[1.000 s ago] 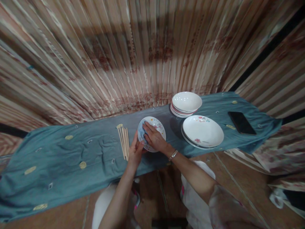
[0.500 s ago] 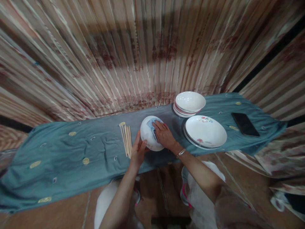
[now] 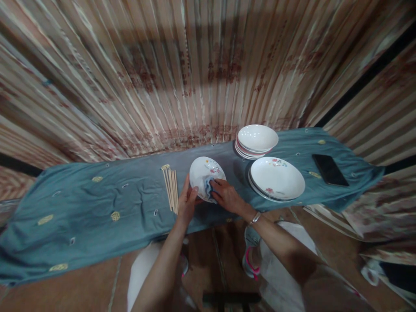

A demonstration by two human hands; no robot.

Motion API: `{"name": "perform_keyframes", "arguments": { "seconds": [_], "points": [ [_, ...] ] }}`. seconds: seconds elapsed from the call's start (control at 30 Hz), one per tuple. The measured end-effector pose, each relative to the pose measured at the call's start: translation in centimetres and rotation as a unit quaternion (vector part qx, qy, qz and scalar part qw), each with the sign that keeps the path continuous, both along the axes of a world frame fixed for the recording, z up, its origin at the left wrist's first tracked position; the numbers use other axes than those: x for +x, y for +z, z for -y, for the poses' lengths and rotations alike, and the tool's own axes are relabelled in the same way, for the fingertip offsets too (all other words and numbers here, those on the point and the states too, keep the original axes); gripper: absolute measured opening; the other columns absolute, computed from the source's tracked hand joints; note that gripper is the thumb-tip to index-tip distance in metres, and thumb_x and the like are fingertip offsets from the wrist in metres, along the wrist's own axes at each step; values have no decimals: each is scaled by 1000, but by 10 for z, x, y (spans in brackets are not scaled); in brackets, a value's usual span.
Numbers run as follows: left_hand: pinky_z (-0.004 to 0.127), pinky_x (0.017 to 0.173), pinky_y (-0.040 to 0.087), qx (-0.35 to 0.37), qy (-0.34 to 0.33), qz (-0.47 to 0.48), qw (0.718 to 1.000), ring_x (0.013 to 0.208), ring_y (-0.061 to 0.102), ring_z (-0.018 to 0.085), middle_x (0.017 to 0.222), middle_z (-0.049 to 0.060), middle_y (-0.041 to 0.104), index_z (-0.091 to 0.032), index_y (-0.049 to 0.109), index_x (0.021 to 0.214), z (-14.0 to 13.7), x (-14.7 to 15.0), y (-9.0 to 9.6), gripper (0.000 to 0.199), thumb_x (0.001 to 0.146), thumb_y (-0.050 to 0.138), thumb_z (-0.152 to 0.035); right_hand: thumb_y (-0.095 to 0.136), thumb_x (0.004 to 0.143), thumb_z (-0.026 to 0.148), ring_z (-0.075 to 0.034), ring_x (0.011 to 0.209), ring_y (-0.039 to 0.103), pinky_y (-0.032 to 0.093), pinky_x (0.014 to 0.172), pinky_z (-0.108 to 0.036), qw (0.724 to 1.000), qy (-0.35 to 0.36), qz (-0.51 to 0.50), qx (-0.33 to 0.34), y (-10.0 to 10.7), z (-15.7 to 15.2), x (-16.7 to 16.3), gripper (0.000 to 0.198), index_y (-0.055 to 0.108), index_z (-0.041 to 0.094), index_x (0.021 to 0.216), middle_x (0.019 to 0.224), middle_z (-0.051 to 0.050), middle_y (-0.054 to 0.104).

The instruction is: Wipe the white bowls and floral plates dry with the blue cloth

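Note:
A white plate (image 3: 199,171) with small red and blue flowers is held over the middle of the table, its upper face towards me. My left hand (image 3: 187,200) grips its left edge, thumb on top and fingers beneath. Bunched in my right hand (image 3: 229,197) is a blue-and-white cloth (image 3: 208,184), pressed against the lower right part of the plate. Several light wooden chopsticks (image 3: 171,190) lie side by side, left of the plate. To the right rests a stack of larger floral plates (image 3: 277,178). Behind that is a stack of white bowls (image 3: 258,138).
A teal patterned cloth (image 3: 87,216) covers the long narrow table. Near its right end lies a black phone (image 3: 329,170). Pleated curtains (image 3: 201,65) hang just behind the table, and a dark bar (image 3: 367,73) slants down at the right.
My right hand has slid the cloth down the plate towards me and bunched it, uncovering the flowers at the plate's upper right. My left hand keeps its hold.

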State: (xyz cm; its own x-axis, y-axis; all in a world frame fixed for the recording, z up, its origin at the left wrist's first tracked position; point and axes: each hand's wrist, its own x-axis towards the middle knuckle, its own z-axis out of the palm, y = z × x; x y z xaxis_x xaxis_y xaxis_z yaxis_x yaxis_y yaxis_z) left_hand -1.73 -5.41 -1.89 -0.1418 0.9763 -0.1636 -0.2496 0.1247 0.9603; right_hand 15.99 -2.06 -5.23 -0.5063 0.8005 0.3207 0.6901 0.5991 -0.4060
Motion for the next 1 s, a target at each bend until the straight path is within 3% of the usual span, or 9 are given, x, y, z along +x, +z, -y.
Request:
{"name": "perform_keyframes", "arguments": {
  "seconds": [0.23, 0.33, 0.6, 0.83, 1.0],
  "points": [
    [24, 57, 59, 14, 8, -4, 1000, 75, 64, 15, 104, 7, 70, -26, 45, 147, -1, -1, -4, 85, 72, 77, -48, 48, 93, 16, -24, 129, 50, 45, 107, -46, 993, 69, -99, -18, 3, 6, -14, 42, 56, 20, 134, 135, -15, 54],
    [24, 56, 58, 15, 6, -12, 1000, 70, 61, 13, 93, 5, 69, -24, 46, 146, -1, -2, -5, 83, 72, 76, -49, 46, 93, 14, -25, 131, 47, 43, 109, -48, 993, 72, -98, -10, 8, 3, -22, 45, 52, 19, 138, 138, -16, 51],
    [25, 60, 58, 23, -13, 2, 1000, 74, 62, 14, 102, 5, 70, -26, 46, 145, 4, -2, -1, 80, 73, 75, -45, 37, 97, 20, -29, 141, 35, 28, 119, -55, 998, 31, -34, 35, 10, -19, -32, 49, 44, 6, 143, 148, -23, 42],
    [26, 58, 57, 20, -21, -14, 999, 72, 63, 16, 87, 3, 69, -22, 35, 152, 5, -2, -1, 86, 77, 72, -44, 34, 97, 18, -29, 145, 32, 32, 117, -57, 999, -19, -24, 25, -1, -29, -23, 53, 37, 4, 147, 151, -23, 41],
    [26, 58, 57, 12, -17, -10, 1000, 75, 65, 18, 92, 4, 71, -24, 35, 152, 4, -2, -2, 90, 74, 74, -46, 40, 92, 14, -32, 140, 41, 39, 113, -54, 999, -35, 16, 23, -9, -21, -13, 55, 38, -2, 145, 146, -28, 44]
  ]
}}
